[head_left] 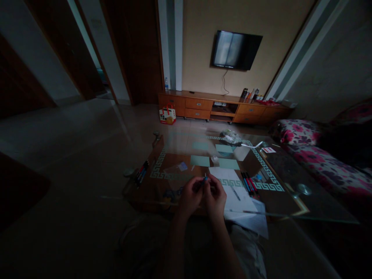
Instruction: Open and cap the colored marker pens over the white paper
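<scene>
Both my hands are together over the near edge of a glass coffee table (290,170). My left hand (190,195) and my right hand (215,197) are closed in a pinch on a small blue pen-like thing (205,179) held between them. White paper sheets (232,190) lie just right of my hands, with a pen (235,192) on them. Several markers (250,184) lie beside the sheets. Pale green paper squares (200,161) lie further back on the glass.
More markers (142,172) sit at the table's left edge. A floral sofa (319,159) runs along the right. A wooden TV cabinet (221,106) and wall TV (235,49) stand at the back, a small box (167,115) on the floor before it. The room is dim.
</scene>
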Tool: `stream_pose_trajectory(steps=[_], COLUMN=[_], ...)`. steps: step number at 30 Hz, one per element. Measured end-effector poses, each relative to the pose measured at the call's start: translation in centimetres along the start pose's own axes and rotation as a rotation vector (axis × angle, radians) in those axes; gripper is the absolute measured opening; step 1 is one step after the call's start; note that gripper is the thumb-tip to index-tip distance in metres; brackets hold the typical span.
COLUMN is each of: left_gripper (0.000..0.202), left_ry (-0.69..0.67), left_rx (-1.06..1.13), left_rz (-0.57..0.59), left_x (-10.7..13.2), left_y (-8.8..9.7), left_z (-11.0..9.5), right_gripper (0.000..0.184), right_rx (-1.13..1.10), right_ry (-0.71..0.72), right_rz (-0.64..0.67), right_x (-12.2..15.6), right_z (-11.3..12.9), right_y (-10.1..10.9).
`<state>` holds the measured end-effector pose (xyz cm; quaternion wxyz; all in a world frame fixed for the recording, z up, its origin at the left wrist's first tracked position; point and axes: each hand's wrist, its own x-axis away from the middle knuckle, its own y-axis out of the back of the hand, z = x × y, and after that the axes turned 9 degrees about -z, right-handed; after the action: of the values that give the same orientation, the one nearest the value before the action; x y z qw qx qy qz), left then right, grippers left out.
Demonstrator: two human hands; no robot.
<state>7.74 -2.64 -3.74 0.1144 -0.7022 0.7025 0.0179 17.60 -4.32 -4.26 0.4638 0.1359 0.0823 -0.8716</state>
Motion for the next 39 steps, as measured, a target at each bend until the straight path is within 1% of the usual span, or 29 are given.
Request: stream_pose_trajectory(steps=[5, 8, 10, 12, 13, 14, 15, 17, 19, 21, 25, 28, 32, 36, 39], left_gripper=[0.025, 0.023, 0.021, 0.023, 0.028, 0.034, 0.04, 0.049, 0.051, 0.049, 0.045, 0.046, 0.046, 0.046, 0.045], left_ry=[0.006, -0.002, -0.015, -0.034, -0.041, -0.042, -0.04, -0.025, -0.007, 0.004, 0.002, 0.008, 0.021, 0.027, 0.023], left_rx=[-0.029, -0.065, -0.101, -0.138, -0.153, -0.159, -0.155, -0.12, -0.077, -0.053, -0.04, -0.034, -0.034, -0.037, -0.038], left_rz=[0.011, 0.001, -0.052, -0.147, -0.201, -0.25, -0.287, -0.329, -0.354, -0.374, -0.372, -0.365, -0.347, -0.344, -0.34], left_x=[0.1, 0.1, 0.0, -0.1, -0.2, -0.3, -0.3, -0.5, -0.6, -0.7, -0.7, -0.7, -0.7, -0.6, -0.6], left_y=[-0.1, -0.2, -0.1, 0.1, 0.3, 0.5, 0.6, 0.9, 1.0, 1.1, 1.0, 1.0, 1.1, 1.1, 1.0], left_z=[0.2, 0.4, 0.7, 1.0, 1.1, 1.3, 1.5, 1.8, 2.1, 2.3, 2.3, 2.1, 2.0, 2.0, 2.0], right_gripper=[0.033, 0.033, 0.033, 0.033, 0.032, 0.031, 0.03, 0.027, 0.025, 0.025, 0.026, 0.025, 0.023, 0.015, 0.013], right_rx=[0.01, 0.046, 0.095, 0.192, 0.256, 0.324, 0.389, 0.501, 0.602, 0.698, 0.849, 0.912, 0.905, 0.868, 0.865], right_ry=[0.006, 0.007, 0.021, 0.043, 0.055, 0.067, 0.074, 0.078, 0.065, 0.046, 0.044, 0.068, 0.106, 0.132, 0.15], right_rz=[-0.05, -0.046, -0.068, -0.115, -0.123, -0.111, -0.072, 0.035, 0.114, 0.153, 0.175, 0.19, 0.187, 0.155, 0.142], right_x=[0.1, 0.1, 0.0, -0.1, -0.2, -0.3, -0.3, -0.2, -0.1, 0.1, 0.3, 0.3, 0.3, 0.3, 0.2], right_z=[0.0, 0.3, 0.3, 0.1, -0.2, -0.5, -0.8, -1.4, -1.7, -1.8, -1.3, -1.1, -1.6, -2.3, -2.5], right_y=[-0.1, -0.1, 0.1, 0.3, 0.5, 0.6, 0.7, 0.7, 0.6, 0.6, 0.8, 1.1, 1.1, 1.2, 1.3])
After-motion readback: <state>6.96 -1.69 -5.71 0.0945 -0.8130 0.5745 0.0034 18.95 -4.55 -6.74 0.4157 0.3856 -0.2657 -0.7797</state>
